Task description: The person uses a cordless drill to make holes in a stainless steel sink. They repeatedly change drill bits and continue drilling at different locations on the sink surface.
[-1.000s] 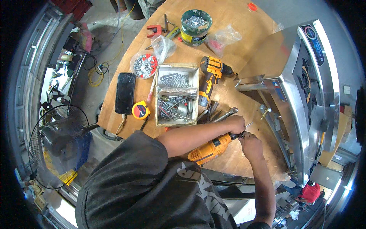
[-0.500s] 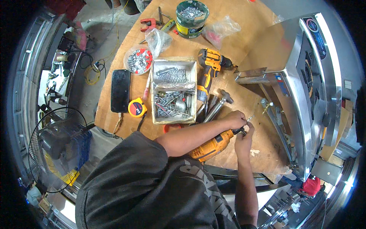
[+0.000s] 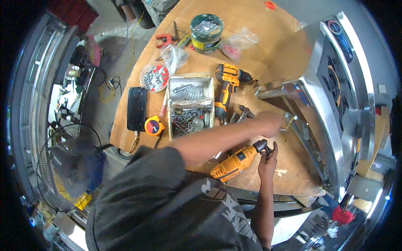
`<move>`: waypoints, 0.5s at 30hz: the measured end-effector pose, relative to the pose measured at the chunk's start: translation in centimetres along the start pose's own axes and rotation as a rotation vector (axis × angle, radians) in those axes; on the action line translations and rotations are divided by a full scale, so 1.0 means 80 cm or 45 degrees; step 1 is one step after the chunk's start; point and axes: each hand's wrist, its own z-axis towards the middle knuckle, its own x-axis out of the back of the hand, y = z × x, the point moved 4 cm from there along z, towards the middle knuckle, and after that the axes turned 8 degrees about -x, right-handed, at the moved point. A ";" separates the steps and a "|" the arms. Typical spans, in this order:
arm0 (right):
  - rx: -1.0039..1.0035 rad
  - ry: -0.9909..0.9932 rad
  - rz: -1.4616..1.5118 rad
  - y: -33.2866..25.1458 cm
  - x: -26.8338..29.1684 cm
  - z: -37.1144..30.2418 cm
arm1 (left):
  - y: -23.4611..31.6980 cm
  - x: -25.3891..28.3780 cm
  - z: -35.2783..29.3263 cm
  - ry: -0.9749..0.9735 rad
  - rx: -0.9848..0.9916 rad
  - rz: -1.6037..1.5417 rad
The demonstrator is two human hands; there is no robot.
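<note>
A yellow-orange corded-style drill (image 3: 236, 162) lies on its side at the table's near edge, its black chuck (image 3: 260, 145) pointing right and away. My right hand (image 3: 267, 164) is closed at the chuck, gripping a small dark chuck key (image 3: 268, 151) against its side. Above the chuck, apart from it, my left hand (image 3: 270, 124) is smeared by motion. Its fingers and anything in them cannot be made out. My left forearm crosses over the drill's far side. Just beyond lies a hammer (image 3: 246, 111), partly covered by that arm.
A two-part box (image 3: 169, 121) of bolts and nuts stands mid-table, with a yellow cordless drill (image 3: 228, 79) beside it. Phone (image 3: 137, 108), tape measure (image 3: 154, 126), tub of fasteners (image 3: 155, 78) and green bucket (image 3: 205, 45) surround it. A steel stove body (image 3: 318, 94) stands right.
My left hand has left the chuck, moving up and to the right. My right hand stays at the chuck. The whole view has shifted slightly.
</note>
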 end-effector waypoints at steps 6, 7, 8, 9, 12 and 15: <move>-0.039 -0.021 0.077 -0.012 -0.008 0.007 | -0.072 0.147 -0.237 -0.170 0.213 0.352; -0.060 -0.027 0.081 -0.017 -0.007 0.008 | -0.086 0.148 -0.263 -0.211 0.241 0.431; -0.099 -0.015 0.077 -0.015 -0.008 0.011 | -0.106 0.139 -0.280 -0.159 0.354 0.527; -0.145 -0.003 0.074 -0.010 -0.008 0.011 | -0.129 0.122 -0.295 -0.112 0.461 0.622; -0.152 0.070 0.110 0.002 -0.009 0.008 | -0.134 0.116 -0.288 -0.096 0.593 0.775; -0.169 0.068 0.193 -0.001 -0.009 0.004 | -0.147 0.097 -0.264 -0.073 0.531 0.813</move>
